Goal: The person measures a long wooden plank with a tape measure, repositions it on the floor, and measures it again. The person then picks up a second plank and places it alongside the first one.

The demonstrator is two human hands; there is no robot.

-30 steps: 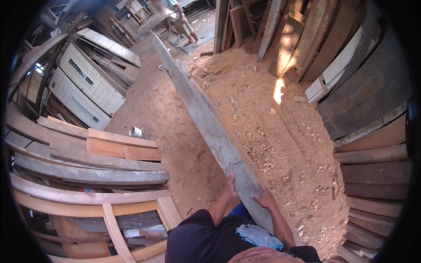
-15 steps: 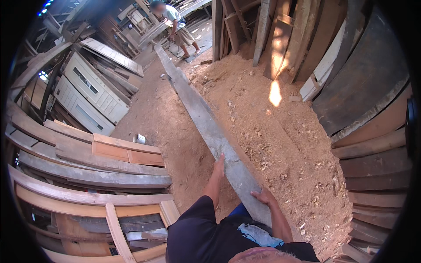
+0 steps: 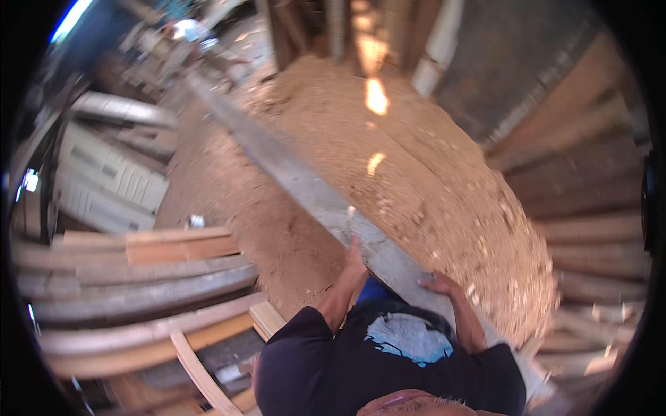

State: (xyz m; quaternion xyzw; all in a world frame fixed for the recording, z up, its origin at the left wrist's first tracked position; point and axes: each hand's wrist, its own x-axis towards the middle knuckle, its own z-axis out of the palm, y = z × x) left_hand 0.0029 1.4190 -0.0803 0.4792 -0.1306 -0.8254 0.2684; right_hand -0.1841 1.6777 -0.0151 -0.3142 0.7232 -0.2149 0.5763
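A long grey weathered wooden plank runs slantwise from the far left toward my body. My left hand grips its left edge, with the thumb on the upper face and the fingers hidden beneath. On the opposite edge, closer to me, my right hand holds the plank, thumb on top. The near part of the board passes under my right forearm and along my right side. Its far end lies close to another person, who is blurred.
Sawdust and wood shavings cover the ground. Pale panelled doors, stacked boards and a wooden frame line my left. Dark planks and a large dark panel stand along the right. A small white container sits at left.
My view has swung, so the surroundings are shifted left and up and look smeared. The plank now slants more and its near end reaches past my right side. Both hands keep their hold.
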